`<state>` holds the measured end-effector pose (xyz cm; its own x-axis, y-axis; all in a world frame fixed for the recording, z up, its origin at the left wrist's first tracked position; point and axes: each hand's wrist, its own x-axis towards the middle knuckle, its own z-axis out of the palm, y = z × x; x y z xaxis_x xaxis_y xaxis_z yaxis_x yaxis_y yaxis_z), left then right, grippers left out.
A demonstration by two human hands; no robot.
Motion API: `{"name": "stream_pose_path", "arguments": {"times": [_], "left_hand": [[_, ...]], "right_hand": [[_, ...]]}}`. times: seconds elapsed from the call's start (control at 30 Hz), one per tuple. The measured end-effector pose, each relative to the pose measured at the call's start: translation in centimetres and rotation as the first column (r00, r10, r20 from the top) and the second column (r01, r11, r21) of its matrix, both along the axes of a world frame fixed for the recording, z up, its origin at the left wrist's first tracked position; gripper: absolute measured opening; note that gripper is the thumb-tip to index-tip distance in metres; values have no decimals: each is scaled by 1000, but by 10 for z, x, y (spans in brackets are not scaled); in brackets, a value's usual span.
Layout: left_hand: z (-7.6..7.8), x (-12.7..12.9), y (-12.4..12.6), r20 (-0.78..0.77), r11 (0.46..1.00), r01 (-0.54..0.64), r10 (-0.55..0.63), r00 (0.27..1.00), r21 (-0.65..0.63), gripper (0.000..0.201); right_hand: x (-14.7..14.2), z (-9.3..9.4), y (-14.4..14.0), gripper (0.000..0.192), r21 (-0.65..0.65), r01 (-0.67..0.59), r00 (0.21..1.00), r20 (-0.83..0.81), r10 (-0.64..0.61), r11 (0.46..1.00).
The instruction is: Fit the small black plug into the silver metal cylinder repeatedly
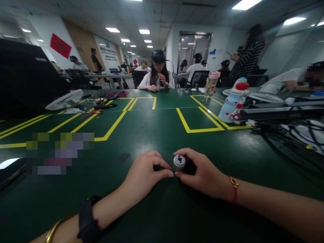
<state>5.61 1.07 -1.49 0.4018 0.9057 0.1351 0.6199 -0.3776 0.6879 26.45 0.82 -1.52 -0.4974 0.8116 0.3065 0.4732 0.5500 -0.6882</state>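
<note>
A small silvery metal cylinder (179,161) stands upright on the green table, its pale top face showing dark holes. My right hand (202,170) grips it from the right, thumb in front and fingers behind. Close by its left side is my left hand (149,168), the thumb and forefinger tips pressed together. Whether anything tiny sits in that pinch, or whether it touches the cylinder, I cannot make out.
Yellow tape (206,130) marks the green table (141,135). A light-blue bottle (229,104), a pink-lidded clear bottle (211,86) and black cables (280,148) are at right. Tangled wires (113,95) and a white fan (65,100) lie left. A person (157,76) sits opposite.
</note>
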Motion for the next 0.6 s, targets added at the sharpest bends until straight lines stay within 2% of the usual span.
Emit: {"name": "stream_pose_path", "arguments": {"times": [0.13, 0.23, 0.3, 0.37, 0.43, 0.5, 0.57, 0.6], "left_hand": [[-4, 5, 1, -49, 1000, -8, 9, 999, 30, 15], [5, 2, 0, -31, 1000, -18, 19, 999, 19, 21], [14, -7, 3, -15, 998, -66, 66, 998, 18, 26], [22, -22, 9, -21, 989, -149, 150, 989, 23, 30], [26, -40, 18, -36, 971, -240, 240, 970, 27, 34], [25, -57, 29, -27, 942, -336, 336, 941, 14, 39], [21, -70, 38, -21, 910, -414, 414, 910, -28, 43], [18, -74, 41, -21, 898, -438, 438, 899, -48, 45]], "right_hand": [[-2, -1, -3, 39, -7, -10, 1000, -3, 10, 1000], [-1, 4, -2, 37, 8, 3, 1000, 19, -4, 1000], [6, 11, 5, 33, 40, 62, 995, 71, -64, 997], [24, 22, 22, 30, 85, 179, 968, 162, -191, 980], [52, 32, 46, 30, 136, 339, 888, 280, -364, 931], [89, 41, 74, 34, 198, 487, 742, 420, -522, 851], [128, 45, 98, 37, 257, 578, 570, 551, -609, 774], [146, 46, 107, 38, 270, 601, 508, 597, -620, 752]]}}
